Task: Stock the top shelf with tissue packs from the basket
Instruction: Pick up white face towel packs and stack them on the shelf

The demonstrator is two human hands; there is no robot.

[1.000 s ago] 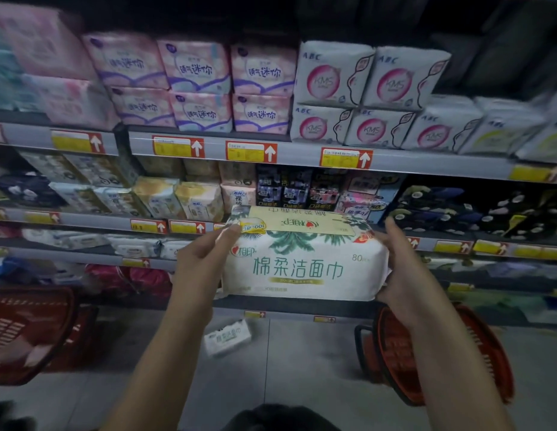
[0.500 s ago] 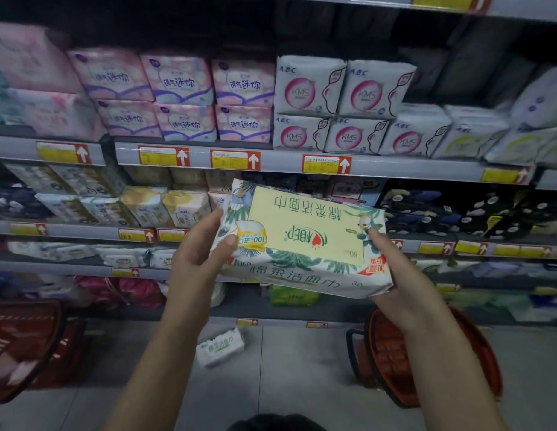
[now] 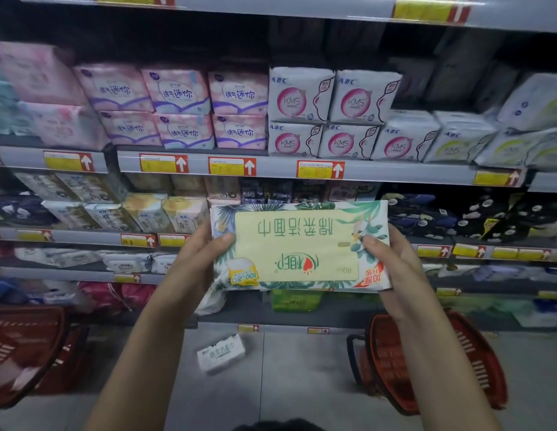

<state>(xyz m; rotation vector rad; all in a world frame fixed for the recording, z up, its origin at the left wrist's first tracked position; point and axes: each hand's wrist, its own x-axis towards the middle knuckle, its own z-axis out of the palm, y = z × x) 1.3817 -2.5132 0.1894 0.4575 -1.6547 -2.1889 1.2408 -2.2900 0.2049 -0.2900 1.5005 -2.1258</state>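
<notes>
I hold a white and green tissue pack (image 3: pixel 297 245) with a pale yellow label in front of the shelves, its print upside down toward me. My left hand (image 3: pixel 195 259) grips its left end, thumb on the front face. My right hand (image 3: pixel 395 265) grips its right end the same way. A red basket (image 3: pixel 426 362) stands on the floor under my right forearm. The top shelf's edge (image 3: pixel 271 7) with yellow price tags runs along the upper border; what lies on it is out of view.
Shelves full of pink, white and dark packs fill the wall ahead. A small tissue pack (image 3: pixel 221 353) lies on the grey floor. A second red basket (image 3: pixel 28 353) sits at the lower left.
Both hands have tipped the pack so its yellow top face turns toward me, and raised it a little. The view has tilted upward, bringing the top shelf's edge into sight.
</notes>
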